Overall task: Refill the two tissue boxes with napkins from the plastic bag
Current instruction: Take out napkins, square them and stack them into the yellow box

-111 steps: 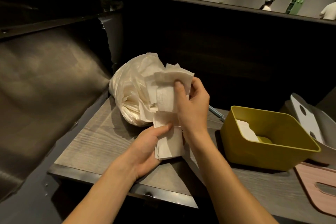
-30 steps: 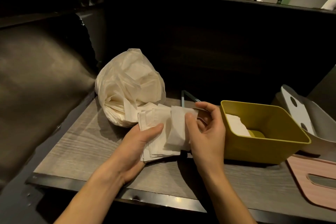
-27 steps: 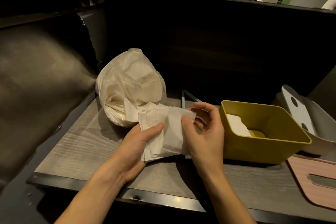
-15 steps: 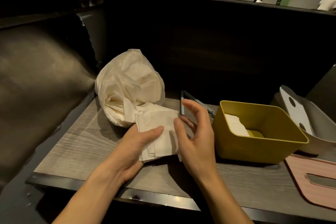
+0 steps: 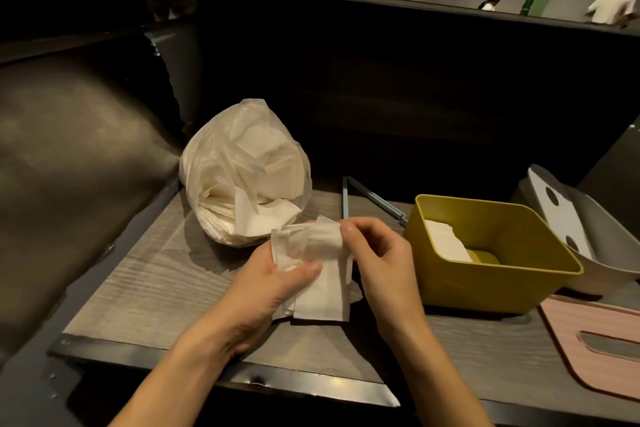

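Note:
A stack of white napkins [image 5: 322,288] hangs just above the wooden table. My left hand [image 5: 266,284] grips it from the left with the thumb across its face. My right hand [image 5: 377,260] pinches the stack's upper right corner, where the top napkins are bent over. Behind my hands lies the translucent plastic bag [image 5: 242,180], its mouth open toward me and full of napkins. To the right stands the yellow tissue box [image 5: 485,291], lid off, with a few napkins in its bottom. A grey tissue box [image 5: 609,243] leans behind it.
A pink lid with a slot [image 5: 595,343] lies flat at the right near the table's front edge. A thin metal rod frame [image 5: 367,194] sits at the back of the wooden table [image 5: 156,284]. A dark padded seat rises on the left; a dark partition stands behind.
My right hand, open beside the napkin stack half a second ago, has closed onto its upper right corner. The top napkins now curl over. The left hand keeps its grip.

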### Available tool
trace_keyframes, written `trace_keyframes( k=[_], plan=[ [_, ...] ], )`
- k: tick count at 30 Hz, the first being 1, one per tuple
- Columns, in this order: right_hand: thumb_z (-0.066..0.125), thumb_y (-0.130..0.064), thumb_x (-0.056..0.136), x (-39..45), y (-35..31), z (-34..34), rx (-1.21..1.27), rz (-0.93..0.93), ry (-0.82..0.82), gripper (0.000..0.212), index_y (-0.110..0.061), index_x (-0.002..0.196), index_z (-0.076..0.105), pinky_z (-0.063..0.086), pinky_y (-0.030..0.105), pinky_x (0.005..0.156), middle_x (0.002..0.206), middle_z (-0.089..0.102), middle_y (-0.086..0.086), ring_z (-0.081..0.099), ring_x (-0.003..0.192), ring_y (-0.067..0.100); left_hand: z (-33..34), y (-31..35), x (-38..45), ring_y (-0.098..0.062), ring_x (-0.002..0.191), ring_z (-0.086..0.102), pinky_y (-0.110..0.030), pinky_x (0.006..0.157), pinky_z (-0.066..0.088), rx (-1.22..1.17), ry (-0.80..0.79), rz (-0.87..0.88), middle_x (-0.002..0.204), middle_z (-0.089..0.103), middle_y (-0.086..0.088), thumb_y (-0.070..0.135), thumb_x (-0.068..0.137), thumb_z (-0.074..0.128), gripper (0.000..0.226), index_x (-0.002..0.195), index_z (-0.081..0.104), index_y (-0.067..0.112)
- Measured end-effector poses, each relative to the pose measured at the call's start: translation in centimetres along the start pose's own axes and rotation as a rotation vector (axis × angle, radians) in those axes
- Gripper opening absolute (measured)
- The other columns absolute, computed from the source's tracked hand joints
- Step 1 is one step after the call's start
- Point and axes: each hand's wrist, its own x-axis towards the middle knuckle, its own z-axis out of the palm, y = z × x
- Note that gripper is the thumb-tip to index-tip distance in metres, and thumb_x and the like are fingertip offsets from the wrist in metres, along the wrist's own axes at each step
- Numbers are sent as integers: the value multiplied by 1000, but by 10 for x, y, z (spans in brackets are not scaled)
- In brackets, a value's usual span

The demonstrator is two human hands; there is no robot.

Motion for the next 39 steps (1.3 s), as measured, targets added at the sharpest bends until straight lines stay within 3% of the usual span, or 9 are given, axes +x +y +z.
trace_keyframes(
  k=[6,10,15,22,27,33,36,39],
  plan=[
    [66,-19,100,0,-4,-3,50,-172,157,11,-22,102,77,58,27,81,94,77,-6,72,96,12,2,1,-1,-24,116,70,-26,91,57,-1,-17,7,121,75,-9,-1,90,68,43,131,63,9],
    [64,-30,100,1,4,0,16,-75,124,17,-33,115,72,61,34,89,107,77,-13,71,106,6,-1,2,0,-23,116,70,-26,92,57,-7,23,51,123,74,-9,9,81,74,52,132,63,9],
    [67,-24,99,1,6,-2,-61,-75,107,12,-24,101,79,63,45,84,94,78,-11,73,95,10,0,5,-1,-29,114,71,-28,87,58,-67,11,45,121,74,-14,2,88,72,43,130,64,6],
    [68,-23,98,2,0,-2,16,-118,142,14,-23,106,80,63,43,84,98,79,-10,74,100,11,-1,5,0,-26,117,70,-30,91,58,-88,-31,2,125,73,-11,9,79,73,54,132,63,11],
    [70,-20,97,5,0,0,24,-113,196,13,-19,106,80,64,42,81,97,80,-9,75,97,11,-2,6,1,-22,114,71,-29,88,58,25,-35,-6,122,74,-7,12,64,90,72,130,63,18],
    [68,-19,98,5,-7,4,36,-217,221,13,-19,104,79,60,23,75,96,79,-11,74,96,6,0,8,0,-19,113,71,-26,90,57,114,-15,-6,120,75,-3,7,65,87,70,130,63,20],
    [64,-17,100,8,-14,8,69,-279,255,13,-20,105,76,60,23,74,98,78,-10,74,97,8,2,9,-2,-18,111,72,-24,89,57,144,-23,-11,119,76,-3,-3,69,89,69,130,63,18],
    [57,-21,103,10,-22,6,59,-428,394,16,-15,112,69,60,26,81,106,72,-9,70,106,11,2,8,-2,-17,107,73,-23,85,58,138,6,-40,115,77,-2,-5,71,83,65,129,62,17]
  ],
)
